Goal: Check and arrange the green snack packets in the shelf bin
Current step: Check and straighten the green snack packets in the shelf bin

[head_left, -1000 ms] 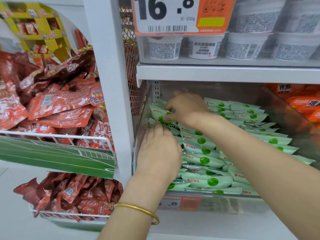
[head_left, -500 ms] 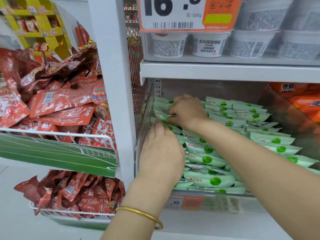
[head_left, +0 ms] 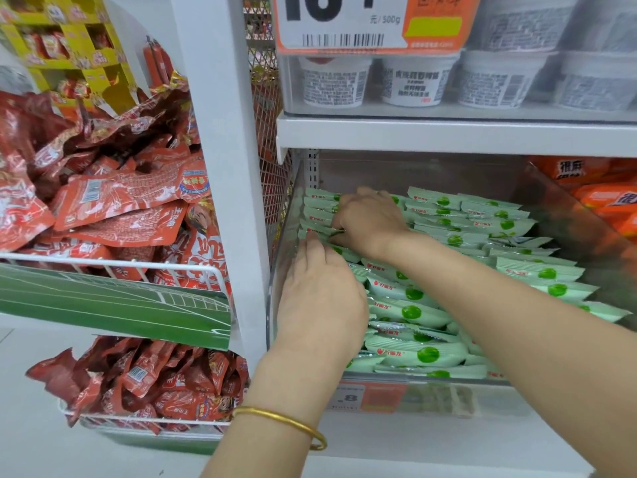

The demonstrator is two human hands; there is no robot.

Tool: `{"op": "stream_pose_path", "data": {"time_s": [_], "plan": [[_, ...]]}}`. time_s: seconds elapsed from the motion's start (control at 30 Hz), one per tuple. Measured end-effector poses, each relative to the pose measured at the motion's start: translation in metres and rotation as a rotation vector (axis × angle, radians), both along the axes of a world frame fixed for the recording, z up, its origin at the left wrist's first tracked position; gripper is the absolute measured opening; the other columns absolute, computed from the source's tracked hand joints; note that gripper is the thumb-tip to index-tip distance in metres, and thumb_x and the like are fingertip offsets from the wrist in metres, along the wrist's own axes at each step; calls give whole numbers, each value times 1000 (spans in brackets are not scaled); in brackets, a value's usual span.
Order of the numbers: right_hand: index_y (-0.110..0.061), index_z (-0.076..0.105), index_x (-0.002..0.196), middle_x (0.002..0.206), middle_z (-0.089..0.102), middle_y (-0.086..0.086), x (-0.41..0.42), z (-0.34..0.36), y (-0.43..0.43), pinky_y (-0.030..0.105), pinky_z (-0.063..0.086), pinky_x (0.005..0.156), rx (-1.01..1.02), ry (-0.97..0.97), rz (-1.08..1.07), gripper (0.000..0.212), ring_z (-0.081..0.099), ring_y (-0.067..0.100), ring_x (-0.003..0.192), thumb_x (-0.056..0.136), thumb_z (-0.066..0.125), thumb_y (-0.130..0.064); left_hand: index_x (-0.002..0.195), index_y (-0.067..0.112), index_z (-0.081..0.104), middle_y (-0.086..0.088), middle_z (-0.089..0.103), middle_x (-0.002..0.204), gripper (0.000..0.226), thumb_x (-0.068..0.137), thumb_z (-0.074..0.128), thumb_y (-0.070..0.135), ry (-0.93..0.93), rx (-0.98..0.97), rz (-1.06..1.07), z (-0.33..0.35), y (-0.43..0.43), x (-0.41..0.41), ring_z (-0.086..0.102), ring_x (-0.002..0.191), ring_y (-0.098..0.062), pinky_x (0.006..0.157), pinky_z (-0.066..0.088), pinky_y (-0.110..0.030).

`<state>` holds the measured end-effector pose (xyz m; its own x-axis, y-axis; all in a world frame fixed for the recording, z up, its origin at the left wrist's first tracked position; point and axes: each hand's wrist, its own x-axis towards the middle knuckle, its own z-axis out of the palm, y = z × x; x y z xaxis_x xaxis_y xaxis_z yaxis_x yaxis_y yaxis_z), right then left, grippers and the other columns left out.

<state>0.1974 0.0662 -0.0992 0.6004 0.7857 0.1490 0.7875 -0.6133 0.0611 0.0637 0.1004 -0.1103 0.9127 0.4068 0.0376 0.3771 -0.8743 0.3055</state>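
Several pale green snack packets with green dots lie in overlapping rows inside a clear plastic shelf bin. My right hand reaches across to the far left row, its fingers curled and pinching a green packet there. Just in front of it, my left hand, with a gold bangle on the wrist, lies flat on the left row with straight fingers pointing to the back. The packets under both hands are hidden.
A white upright post borders the bin on the left. Wire baskets of red snack bags hang beyond it. White tubs stand on the shelf above. Orange packets fill the neighbouring bin on the right.
Both hands stay on the left row of packets. My right hand has shifted slightly toward the front, close to my left fingertips. The left hand has barely moved.
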Motion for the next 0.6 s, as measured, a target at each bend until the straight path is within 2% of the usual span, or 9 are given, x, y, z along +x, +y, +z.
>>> {"op": "stream_pose_path", "data": {"time_s": [0.07,0.17,0.3,0.4,0.5,0.6], "plan": [[-28,71,97,102,52,-3,1,5,-7,33,30,89,75,39,-33,25,41,22,112,87,59,-47,145,-1,20,-15,11,154,52,99,32,21,2,0,1,0,0,1,11,143,-26,118,12,-35],[-28,72,90,95,49,-6,1,7,-7,32,29,85,164,46,-64,18,41,20,109,84,64,-43,144,-2,21,-16,9,154,52,99,31,22,8,10,-1,1,-1,2,9,143,-26,118,11,-35],[-27,73,89,104,58,-6,0,-5,1,31,30,90,140,56,-45,15,42,21,111,87,62,-36,146,-1,18,-16,6,156,53,100,30,23,11,-1,-1,2,-2,2,7,144,-26,118,9,-33],[-26,73,88,98,53,-6,1,-1,-4,32,30,89,120,65,-44,19,43,21,111,87,61,-41,145,-2,19,-16,5,156,53,100,30,23,11,-4,-1,2,-2,1,6,145,-26,118,9,-33],[-27,73,94,102,58,-5,5,15,-14,34,40,93,270,158,-98,19,51,20,108,87,61,-42,144,-2,20,-14,4,156,52,99,31,22,6,-20,6,3,-1,1,5,145,-25,118,9,-33],[-21,74,93,107,61,1,15,21,-16,33,48,84,380,139,-141,15,57,23,100,88,61,-28,144,-1,22,-13,3,157,51,99,30,21,-1,-38,13,3,-1,1,4,145,-24,118,10,-34]]}}
